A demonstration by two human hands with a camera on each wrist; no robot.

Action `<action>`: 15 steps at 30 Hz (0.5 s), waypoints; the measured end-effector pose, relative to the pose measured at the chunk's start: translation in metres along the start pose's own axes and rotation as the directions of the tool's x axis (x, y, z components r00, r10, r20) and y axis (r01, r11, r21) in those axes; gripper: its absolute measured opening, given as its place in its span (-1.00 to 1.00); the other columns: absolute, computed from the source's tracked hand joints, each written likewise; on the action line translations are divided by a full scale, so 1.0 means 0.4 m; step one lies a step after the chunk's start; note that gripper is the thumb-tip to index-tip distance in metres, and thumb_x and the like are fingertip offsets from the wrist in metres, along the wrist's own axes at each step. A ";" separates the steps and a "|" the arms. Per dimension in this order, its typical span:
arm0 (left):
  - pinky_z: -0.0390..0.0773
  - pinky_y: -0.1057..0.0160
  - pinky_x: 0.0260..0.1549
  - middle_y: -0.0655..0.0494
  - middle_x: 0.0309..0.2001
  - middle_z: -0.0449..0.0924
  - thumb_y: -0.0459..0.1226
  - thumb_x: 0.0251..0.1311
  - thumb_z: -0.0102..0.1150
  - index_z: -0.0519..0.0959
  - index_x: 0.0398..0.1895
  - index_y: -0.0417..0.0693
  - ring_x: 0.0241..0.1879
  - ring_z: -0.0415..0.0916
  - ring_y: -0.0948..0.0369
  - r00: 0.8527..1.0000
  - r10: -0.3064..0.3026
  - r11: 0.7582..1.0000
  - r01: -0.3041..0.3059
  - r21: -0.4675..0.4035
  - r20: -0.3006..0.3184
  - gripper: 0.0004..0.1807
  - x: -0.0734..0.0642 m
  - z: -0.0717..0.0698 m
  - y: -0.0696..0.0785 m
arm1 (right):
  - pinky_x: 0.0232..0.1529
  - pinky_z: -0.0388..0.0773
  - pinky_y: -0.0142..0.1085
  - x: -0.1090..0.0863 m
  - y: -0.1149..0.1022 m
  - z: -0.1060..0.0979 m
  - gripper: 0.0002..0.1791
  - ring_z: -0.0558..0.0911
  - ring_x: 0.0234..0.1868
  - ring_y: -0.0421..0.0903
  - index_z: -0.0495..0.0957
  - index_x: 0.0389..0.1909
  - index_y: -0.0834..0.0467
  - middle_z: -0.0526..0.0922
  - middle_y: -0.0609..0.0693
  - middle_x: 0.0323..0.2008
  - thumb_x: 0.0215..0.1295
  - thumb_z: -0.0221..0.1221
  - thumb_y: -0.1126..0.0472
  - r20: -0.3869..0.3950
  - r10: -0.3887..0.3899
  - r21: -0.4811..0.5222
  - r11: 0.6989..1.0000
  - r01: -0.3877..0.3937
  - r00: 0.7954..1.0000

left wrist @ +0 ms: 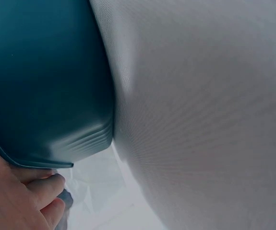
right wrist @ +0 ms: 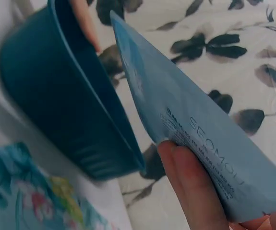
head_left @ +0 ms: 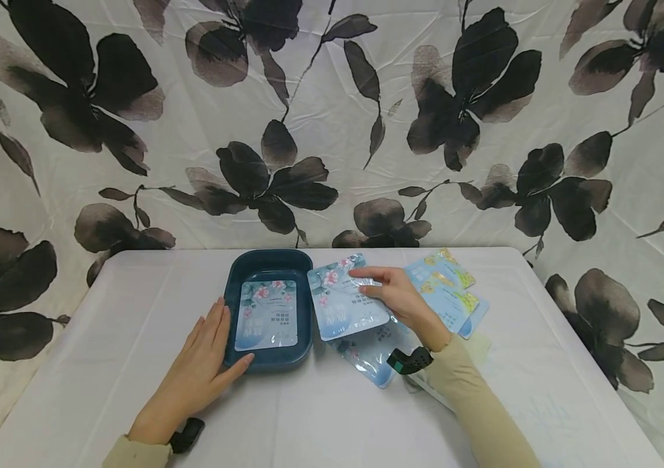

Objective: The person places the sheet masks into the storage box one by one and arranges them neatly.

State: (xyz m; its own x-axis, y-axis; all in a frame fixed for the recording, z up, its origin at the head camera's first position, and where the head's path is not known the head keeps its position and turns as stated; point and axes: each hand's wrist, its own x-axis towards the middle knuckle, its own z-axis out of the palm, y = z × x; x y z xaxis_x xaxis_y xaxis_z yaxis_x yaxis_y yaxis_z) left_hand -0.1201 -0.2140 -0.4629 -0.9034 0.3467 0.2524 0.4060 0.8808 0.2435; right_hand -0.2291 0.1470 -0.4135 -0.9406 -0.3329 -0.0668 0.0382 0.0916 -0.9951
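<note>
A dark blue-green plastic tub [head_left: 267, 265] stands on the white table, with a blue flowered sheet mask packet [head_left: 267, 318] lying flat inside. My left hand [head_left: 199, 367] rests against the tub's left side, fingers extended along it and thumb at the near rim. In my right hand [head_left: 398, 299], pinched between thumb and fingers, is another flowered packet [head_left: 340, 309], tilted just right of the tub. The right wrist view shows the lettered back of this held packet [right wrist: 195, 139] beside the tub's wall [right wrist: 66, 96].
Below the right hand lies another flowered packet [head_left: 375, 357]. Several blue-and-yellow packets [head_left: 445, 299] overlap farther right, and a pale packet [head_left: 479, 348] is partly hidden by the right sleeve. A floral cloth [head_left: 367, 162] hangs behind the table.
</note>
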 end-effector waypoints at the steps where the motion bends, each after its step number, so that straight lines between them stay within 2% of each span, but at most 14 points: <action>1: -0.44 0.12 0.47 -0.28 0.56 -0.28 0.17 0.34 0.07 -0.11 0.52 -0.44 0.54 -0.22 -0.12 1.000 0.000 1.000 0.000 0.000 -0.001 0.06 0.000 0.000 0.000 | -0.11 0.59 -0.40 0.003 -0.004 0.008 -0.61 0.44 0.23 0.13 0.54 0.17 0.38 0.41 0.21 0.33 0.33 0.14 0.51 0.005 0.004 0.000 1.000 -0.004 1.000; 6: -0.43 0.11 0.47 -0.26 0.57 -0.30 0.18 0.34 0.06 -0.10 0.52 -0.44 0.52 -0.17 -0.16 1.000 0.001 1.000 -0.001 0.000 -0.003 0.05 0.002 0.002 0.000 | -0.18 0.60 -0.39 0.023 -0.014 0.047 -0.59 0.58 -0.04 -0.04 0.52 0.23 0.34 0.43 0.22 0.29 0.37 0.07 0.51 0.052 0.023 0.034 0.999 -0.025 0.998; 10: -0.36 0.05 0.48 -0.24 0.57 -0.31 0.18 0.34 0.06 -0.11 0.52 -0.43 0.53 -0.20 -0.14 1.000 -0.004 1.000 0.004 -0.002 0.004 0.06 0.001 0.002 0.000 | -0.28 0.60 -0.39 0.035 -0.019 0.083 -0.56 0.62 -0.16 -0.10 0.49 0.26 0.33 0.47 0.25 0.23 0.38 0.03 0.52 0.096 0.026 0.032 0.999 -0.029 0.995; 15: -0.23 -0.04 0.48 -0.20 0.58 -0.36 0.19 0.35 0.05 -0.12 0.53 -0.41 0.54 -0.23 -0.11 1.000 -0.014 1.000 0.014 -0.001 0.016 0.06 -0.002 0.002 0.000 | -0.39 0.55 -0.40 0.052 -0.020 0.132 -0.53 0.66 -0.12 -0.09 0.45 0.30 0.32 0.49 0.25 0.24 0.39 -0.02 0.53 0.138 0.033 -0.026 0.999 -0.030 0.990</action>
State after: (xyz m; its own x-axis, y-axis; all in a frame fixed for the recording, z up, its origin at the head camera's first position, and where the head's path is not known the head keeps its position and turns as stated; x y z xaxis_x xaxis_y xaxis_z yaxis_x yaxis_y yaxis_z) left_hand -0.1196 -0.2138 -0.4638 -0.9112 0.3391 0.2339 0.3932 0.8853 0.2483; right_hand -0.2312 0.0899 -0.4109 -0.8833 -0.4559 -0.1094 0.0577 0.1258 -0.9904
